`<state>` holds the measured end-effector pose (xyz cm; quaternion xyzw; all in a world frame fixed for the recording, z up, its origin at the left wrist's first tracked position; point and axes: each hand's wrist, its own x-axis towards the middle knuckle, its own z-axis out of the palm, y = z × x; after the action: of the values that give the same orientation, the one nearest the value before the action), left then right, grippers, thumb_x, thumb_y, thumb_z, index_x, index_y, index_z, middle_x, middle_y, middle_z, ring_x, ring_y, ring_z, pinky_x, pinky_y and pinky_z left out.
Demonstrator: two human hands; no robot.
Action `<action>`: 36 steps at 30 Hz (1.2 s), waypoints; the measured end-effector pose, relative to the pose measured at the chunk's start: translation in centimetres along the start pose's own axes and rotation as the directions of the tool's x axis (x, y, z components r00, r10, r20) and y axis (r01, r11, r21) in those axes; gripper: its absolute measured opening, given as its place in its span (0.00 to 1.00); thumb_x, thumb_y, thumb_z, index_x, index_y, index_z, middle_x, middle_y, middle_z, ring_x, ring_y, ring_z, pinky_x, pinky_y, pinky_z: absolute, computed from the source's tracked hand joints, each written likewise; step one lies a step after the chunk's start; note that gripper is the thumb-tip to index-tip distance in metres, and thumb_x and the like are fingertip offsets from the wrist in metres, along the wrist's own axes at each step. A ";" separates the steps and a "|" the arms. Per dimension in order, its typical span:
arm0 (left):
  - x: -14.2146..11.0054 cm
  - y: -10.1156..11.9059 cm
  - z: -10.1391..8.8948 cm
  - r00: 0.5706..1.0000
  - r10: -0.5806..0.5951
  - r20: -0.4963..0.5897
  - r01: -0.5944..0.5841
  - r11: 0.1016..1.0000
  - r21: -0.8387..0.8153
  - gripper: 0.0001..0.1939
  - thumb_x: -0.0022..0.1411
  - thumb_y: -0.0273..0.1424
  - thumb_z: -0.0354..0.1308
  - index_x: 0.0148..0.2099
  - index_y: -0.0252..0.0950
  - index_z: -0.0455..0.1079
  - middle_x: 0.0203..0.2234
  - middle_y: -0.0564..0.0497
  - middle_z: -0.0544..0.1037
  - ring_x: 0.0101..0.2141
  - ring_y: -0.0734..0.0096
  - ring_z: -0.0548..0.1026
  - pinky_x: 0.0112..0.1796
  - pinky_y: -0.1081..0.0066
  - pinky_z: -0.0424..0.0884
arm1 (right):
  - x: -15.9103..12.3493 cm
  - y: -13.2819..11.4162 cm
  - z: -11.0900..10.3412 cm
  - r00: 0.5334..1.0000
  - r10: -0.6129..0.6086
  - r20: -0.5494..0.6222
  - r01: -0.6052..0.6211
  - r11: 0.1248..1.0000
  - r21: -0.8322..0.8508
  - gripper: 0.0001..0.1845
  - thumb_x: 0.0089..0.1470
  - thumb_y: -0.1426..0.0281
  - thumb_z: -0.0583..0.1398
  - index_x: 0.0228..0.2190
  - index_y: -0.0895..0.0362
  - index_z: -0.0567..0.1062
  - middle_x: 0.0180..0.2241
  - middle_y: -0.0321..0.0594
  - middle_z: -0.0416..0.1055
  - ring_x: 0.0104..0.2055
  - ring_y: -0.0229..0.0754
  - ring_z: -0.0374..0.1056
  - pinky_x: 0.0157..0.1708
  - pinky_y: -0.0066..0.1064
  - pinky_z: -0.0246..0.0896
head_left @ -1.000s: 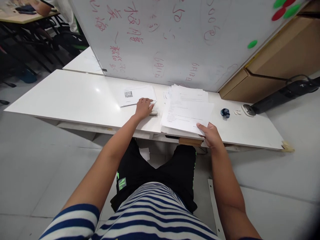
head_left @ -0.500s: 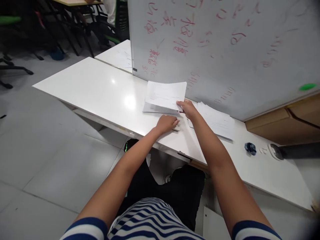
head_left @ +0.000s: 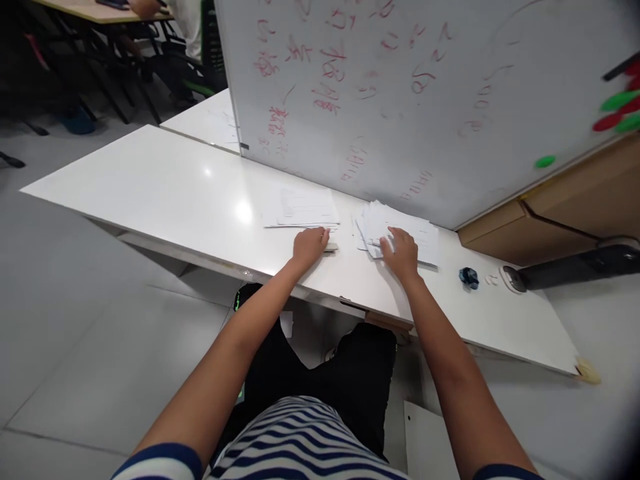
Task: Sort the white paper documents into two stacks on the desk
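Observation:
My left hand (head_left: 310, 247) rests on the white table with its fingers curled. A small flat beige object (head_left: 331, 248) sticks out from under it; its kind is hidden by the hand. Just beyond that hand lies a stack of printed paper sheets (head_left: 306, 207), slightly fanned. My right hand (head_left: 401, 255) is over the near edge of a second, looser pile of printed sheets (head_left: 417, 233). Its thumb and fingers are apart, and no sheet is clearly gripped between them.
A whiteboard (head_left: 390, 113) with red writing stands along the table's (head_left: 170, 180) far side. To the right are a dark blue crumpled item (head_left: 469, 278), a black cylindrical object (head_left: 580, 267) and brown cardboard (head_left: 575, 187). Another person (head_left: 187, 30) sits at the back left.
The sheets my right hand held up now lie flat on the left stack. That hand has moved right to the other pile. My left hand stays by the beige object; the view has shifted.

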<state>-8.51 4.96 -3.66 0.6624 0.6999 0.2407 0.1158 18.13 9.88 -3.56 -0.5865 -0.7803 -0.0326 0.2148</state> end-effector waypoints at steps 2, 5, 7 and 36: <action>-0.1 0.4 0.1 0.993 -0.115 -0.033 0.115 0.993 0.014 0.23 0.70 0.41 0.34 0.34 0.39 0.67 0.30 0.46 0.77 0.35 0.59 0.74 0.33 0.65 0.60 | -2.5 2.2 -0.1 0.999 -0.012 0.052 0.014 0.999 -0.038 0.32 0.59 0.55 0.48 0.60 0.55 0.57 0.62 0.49 0.54 0.64 0.53 0.46 0.60 0.49 0.43; -0.1 0.8 0.1 0.977 -0.208 -0.047 0.210 0.977 0.033 0.22 0.69 0.41 0.35 0.32 0.40 0.66 0.29 0.46 0.77 0.34 0.58 0.74 0.34 0.64 0.60 | -4.3 4.0 0.3 0.993 0.026 0.116 -0.019 0.998 -0.063 0.35 0.59 0.54 0.46 0.63 0.55 0.48 0.65 0.48 0.46 0.67 0.53 0.38 0.61 0.53 0.36; 0.0 0.9 0.2 0.970 -0.235 -0.063 0.237 0.971 0.039 0.22 0.69 0.41 0.35 0.31 0.40 0.65 0.28 0.46 0.77 0.33 0.58 0.74 0.35 0.64 0.60 | -4.4 4.2 0.5 0.991 0.047 0.125 -0.040 0.997 -0.062 0.34 0.60 0.55 0.44 0.64 0.55 0.47 0.66 0.48 0.45 0.68 0.52 0.37 0.62 0.54 0.32; 0.0 1.7 0.2 0.946 -0.299 -0.127 0.312 0.946 0.091 0.21 0.69 0.39 0.35 0.34 0.40 0.66 0.33 0.46 0.78 0.37 0.58 0.74 0.36 0.66 0.59 | -4.4 4.8 0.9 0.993 0.091 -0.076 -0.093 0.995 -0.020 0.27 0.54 0.65 0.54 0.56 0.55 0.65 0.59 0.48 0.60 0.61 0.53 0.51 0.59 0.50 0.37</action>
<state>-6.97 4.95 -2.98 0.5367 0.8117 0.2177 0.0761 23.30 7.72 -7.03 -0.6228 -0.7432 -0.0539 0.2384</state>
